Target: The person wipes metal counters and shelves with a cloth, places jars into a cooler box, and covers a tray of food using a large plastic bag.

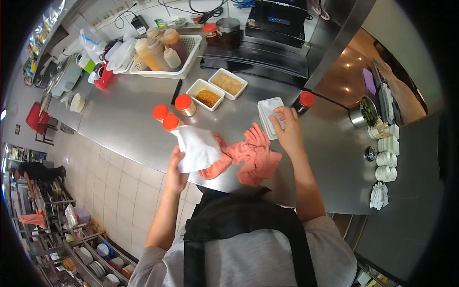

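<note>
In my left hand is a white cloth, held closed at its left edge above the counter's front. The fingers of my right hand are bent over the right side of a stack of white rectangular dishes, gripping it. Between my hands lies a crumpled pink cloth. Jars with red lids stand just beyond the white cloth. Behind them are a white dish of orange-brown powder and another of pale tan granules.
A white basket of squeeze bottles stands at the back left. Behind the dishes is a black appliance. A dark jar with a red lid is right of the stack. Farther right are a metal pot and stacked white cups.
</note>
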The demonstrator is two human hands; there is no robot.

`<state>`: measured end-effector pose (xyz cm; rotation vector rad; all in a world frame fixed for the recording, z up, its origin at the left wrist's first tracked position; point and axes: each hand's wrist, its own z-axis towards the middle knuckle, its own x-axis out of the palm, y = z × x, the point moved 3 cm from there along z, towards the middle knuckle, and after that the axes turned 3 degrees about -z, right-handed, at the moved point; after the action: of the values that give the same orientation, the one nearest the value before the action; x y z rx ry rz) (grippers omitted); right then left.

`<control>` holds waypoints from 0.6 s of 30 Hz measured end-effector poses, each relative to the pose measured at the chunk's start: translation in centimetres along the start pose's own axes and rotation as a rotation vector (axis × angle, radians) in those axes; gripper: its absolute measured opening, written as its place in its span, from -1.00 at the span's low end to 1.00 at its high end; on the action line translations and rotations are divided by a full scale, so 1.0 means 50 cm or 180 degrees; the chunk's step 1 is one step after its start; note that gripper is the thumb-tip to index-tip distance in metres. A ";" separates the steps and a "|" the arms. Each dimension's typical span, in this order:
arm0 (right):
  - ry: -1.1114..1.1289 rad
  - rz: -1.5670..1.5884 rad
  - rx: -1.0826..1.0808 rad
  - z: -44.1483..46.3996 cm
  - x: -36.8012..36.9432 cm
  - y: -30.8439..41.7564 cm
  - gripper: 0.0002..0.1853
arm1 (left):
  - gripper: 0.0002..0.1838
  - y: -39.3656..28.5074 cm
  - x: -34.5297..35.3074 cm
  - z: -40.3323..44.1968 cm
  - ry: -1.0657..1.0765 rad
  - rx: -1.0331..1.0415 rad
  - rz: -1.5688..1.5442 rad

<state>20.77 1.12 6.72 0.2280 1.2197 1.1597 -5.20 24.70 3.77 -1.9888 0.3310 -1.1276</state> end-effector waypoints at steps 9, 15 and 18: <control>0.0828 0.0505 -0.1033 0.086 0.247 0.110 -0.81 | -0.61 0.050 -0.132 0.028 -0.0537 -0.0322 0.0682; 0.1116 -0.1231 -0.1675 0.088 0.440 0.050 -0.83 | -0.48 0.040 -0.145 -0.022 -0.1148 -0.0501 0.0313; 0.1502 -0.0895 -0.1043 0.048 0.360 0.088 -0.87 | -0.53 0.068 -0.210 -0.026 -0.1198 -0.0299 0.0668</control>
<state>18.27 18.26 -0.26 -0.4752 1.3887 1.1771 -11.67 27.82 -4.69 -2.1398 0.3876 -0.6006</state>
